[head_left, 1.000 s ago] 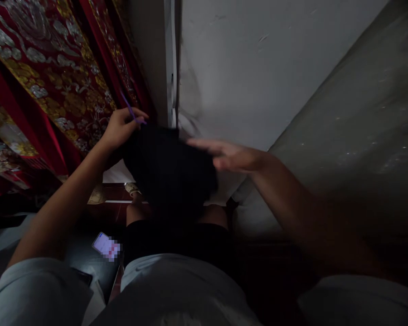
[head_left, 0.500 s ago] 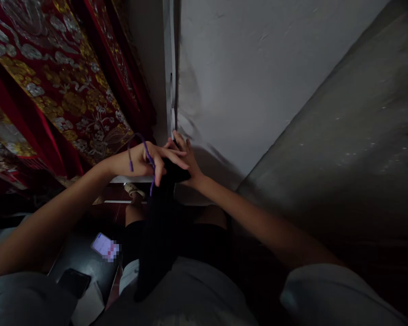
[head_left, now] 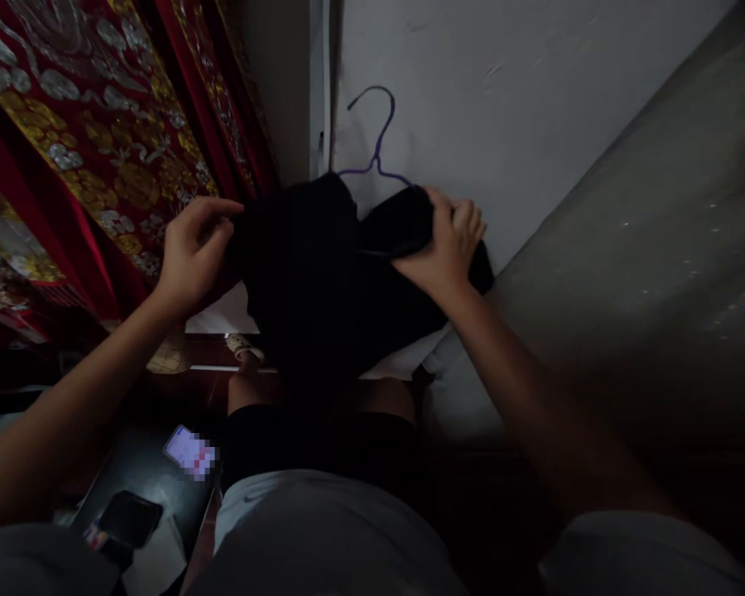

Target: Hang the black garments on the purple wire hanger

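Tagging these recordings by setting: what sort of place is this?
Indoors, possibly a dressing or clothes-storage room, though too dim to be sure: ornate red cloth hangs near a pale wall, and there's a black garment with a purple hanger.

A hanger (head_left: 386, 124) sits in the garment (head_left: 310, 273), right of hanging cloth (head_left: 133, 178).

Black garment (head_left: 310, 277), purple hanger (head_left: 377, 157).

No text can be read — the lit phone (head_left: 186, 449) shows marks too small to make out, and its right part is pixelated.
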`<state>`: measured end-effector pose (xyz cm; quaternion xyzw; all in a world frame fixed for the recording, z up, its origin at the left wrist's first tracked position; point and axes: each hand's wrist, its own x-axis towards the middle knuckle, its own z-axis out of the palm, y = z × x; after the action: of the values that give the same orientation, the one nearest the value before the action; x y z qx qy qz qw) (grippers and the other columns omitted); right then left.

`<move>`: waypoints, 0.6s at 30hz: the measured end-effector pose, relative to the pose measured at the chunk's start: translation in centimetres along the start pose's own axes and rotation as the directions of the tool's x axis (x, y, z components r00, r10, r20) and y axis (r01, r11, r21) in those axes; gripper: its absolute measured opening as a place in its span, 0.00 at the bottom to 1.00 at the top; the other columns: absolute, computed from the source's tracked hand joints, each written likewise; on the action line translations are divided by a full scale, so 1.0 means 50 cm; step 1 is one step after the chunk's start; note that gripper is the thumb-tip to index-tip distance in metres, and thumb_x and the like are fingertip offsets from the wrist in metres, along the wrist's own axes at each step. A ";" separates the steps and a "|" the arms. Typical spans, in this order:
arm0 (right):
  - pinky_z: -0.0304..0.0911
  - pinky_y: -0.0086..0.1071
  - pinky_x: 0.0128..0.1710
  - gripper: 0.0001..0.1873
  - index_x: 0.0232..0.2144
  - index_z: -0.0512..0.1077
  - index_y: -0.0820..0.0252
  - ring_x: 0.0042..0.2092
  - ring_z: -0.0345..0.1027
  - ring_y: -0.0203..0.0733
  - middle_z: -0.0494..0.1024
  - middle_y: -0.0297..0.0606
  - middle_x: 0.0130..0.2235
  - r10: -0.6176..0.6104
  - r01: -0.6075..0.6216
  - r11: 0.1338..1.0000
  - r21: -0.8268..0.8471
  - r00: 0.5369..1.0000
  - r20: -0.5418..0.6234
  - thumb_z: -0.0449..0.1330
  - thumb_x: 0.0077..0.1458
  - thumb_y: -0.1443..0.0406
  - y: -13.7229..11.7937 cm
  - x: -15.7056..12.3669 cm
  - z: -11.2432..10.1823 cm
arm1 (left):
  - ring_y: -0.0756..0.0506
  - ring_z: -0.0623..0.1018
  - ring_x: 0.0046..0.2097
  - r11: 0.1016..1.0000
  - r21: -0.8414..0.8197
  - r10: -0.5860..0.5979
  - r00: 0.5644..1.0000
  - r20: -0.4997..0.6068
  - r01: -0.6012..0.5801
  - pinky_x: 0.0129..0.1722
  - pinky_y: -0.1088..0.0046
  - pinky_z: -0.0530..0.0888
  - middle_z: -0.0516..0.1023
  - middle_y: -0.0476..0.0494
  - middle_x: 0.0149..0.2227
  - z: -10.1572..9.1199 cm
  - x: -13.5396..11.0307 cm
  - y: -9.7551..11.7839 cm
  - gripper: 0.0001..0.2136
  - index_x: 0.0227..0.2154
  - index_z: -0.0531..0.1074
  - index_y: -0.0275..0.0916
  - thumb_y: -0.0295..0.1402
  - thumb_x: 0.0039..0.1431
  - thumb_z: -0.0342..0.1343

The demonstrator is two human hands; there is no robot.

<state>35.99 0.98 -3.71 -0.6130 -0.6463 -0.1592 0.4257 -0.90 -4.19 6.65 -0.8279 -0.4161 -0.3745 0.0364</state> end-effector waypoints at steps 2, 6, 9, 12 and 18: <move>0.53 0.66 0.58 0.50 0.69 0.54 0.61 0.60 0.56 0.70 0.61 0.56 0.57 -0.055 0.056 0.998 -0.014 0.998 0.044 0.68 0.50 0.54 -0.023 0.026 -0.019 | 0.43 0.77 0.53 0.990 0.075 0.120 0.993 -0.009 -0.119 0.56 0.57 0.75 0.79 0.43 0.50 0.022 -0.014 0.017 0.15 0.54 0.72 0.43 0.34 0.71 0.45; 0.53 0.67 0.58 0.50 0.70 0.53 0.59 0.60 0.57 0.70 0.61 0.56 0.58 -0.190 0.192 0.981 0.001 0.974 0.126 0.69 0.51 0.52 -0.059 0.026 -0.041 | 0.40 0.81 0.48 0.921 0.239 0.193 0.892 0.408 -0.308 0.50 0.59 0.76 0.81 0.40 0.50 0.112 -0.055 0.051 0.26 0.69 0.60 0.43 0.31 0.69 0.46; 0.54 0.67 0.58 0.52 0.70 0.53 0.58 0.60 0.58 0.70 0.61 0.56 0.59 -0.199 0.198 0.980 0.017 0.971 0.131 0.69 0.50 0.52 -0.061 -0.010 -0.039 | 0.41 0.83 0.45 0.921 0.270 0.088 0.828 0.554 -0.279 0.43 0.65 0.77 0.80 0.41 0.53 0.191 -0.081 0.062 0.33 0.74 0.47 0.49 0.30 0.69 0.46; 0.54 0.68 0.59 0.53 0.70 0.53 0.59 0.60 0.58 0.72 0.62 0.57 0.59 -0.165 0.162 0.986 0.028 0.977 0.135 0.71 0.47 0.56 -0.051 -0.038 -0.026 | 0.39 0.83 0.44 0.928 0.298 0.009 0.811 0.585 -0.225 0.39 0.66 0.77 0.81 0.40 0.52 0.263 -0.089 0.056 0.34 0.75 0.45 0.50 0.29 0.69 0.45; 0.46 0.69 0.66 0.54 0.71 0.51 0.57 0.69 0.45 0.73 0.55 0.56 0.66 -0.203 0.192 0.977 0.095 0.971 0.128 0.69 0.45 0.64 -0.034 -0.046 -0.001 | 0.38 0.83 0.42 0.934 0.345 -0.158 0.769 0.620 -0.086 0.41 0.65 0.76 0.83 0.35 0.44 0.349 -0.095 0.021 0.17 0.58 0.71 0.38 0.34 0.71 0.46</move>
<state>34.18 -0.88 -4.85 -0.5370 -0.7378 -0.1321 0.3871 8.35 -1.51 -8.70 -0.8767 -0.4798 0.0096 0.0341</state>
